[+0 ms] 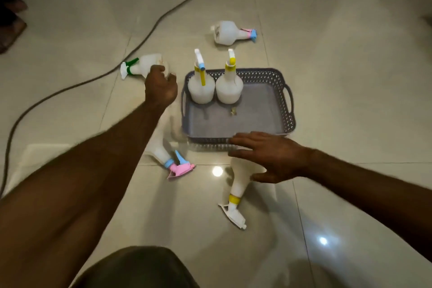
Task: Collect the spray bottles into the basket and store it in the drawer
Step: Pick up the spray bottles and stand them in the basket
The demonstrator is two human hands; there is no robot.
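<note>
**A:** Hands status?

**B:** Left hand is stretched out over the white plastic spray bottle with the green trigger, which lies on its side on the glossy beige tiled floor. Fingers curled down onto the bottle body; can't tell if the grip is closed. Right hand is open, fingers spread, palm down, hovering at the near rim of the grey perforated plastic basket and over the body of a lying white bottle with a yellow collar.

**A:** Basket contents?

**B:** Two bottles upright along the far side, touching each other: white bottle with a blue collar and yellow trigger on the left, white bottle with a yellow nozzle on the right. Rest of the basket floor is bare apart from a small speck I can't identify.

**A:** Loose ones?

**B:** Four on the floor, all on their sides. Green-trigger one left of the basket. White bottle with a pink and blue trigger head near the basket's front left corner, partly behind the left forearm. Yellow-collar one in front of the basket. White bottle with a blue and pink head beyond the basket, apart from it. Dark cable runs across the floor on the left
</note>
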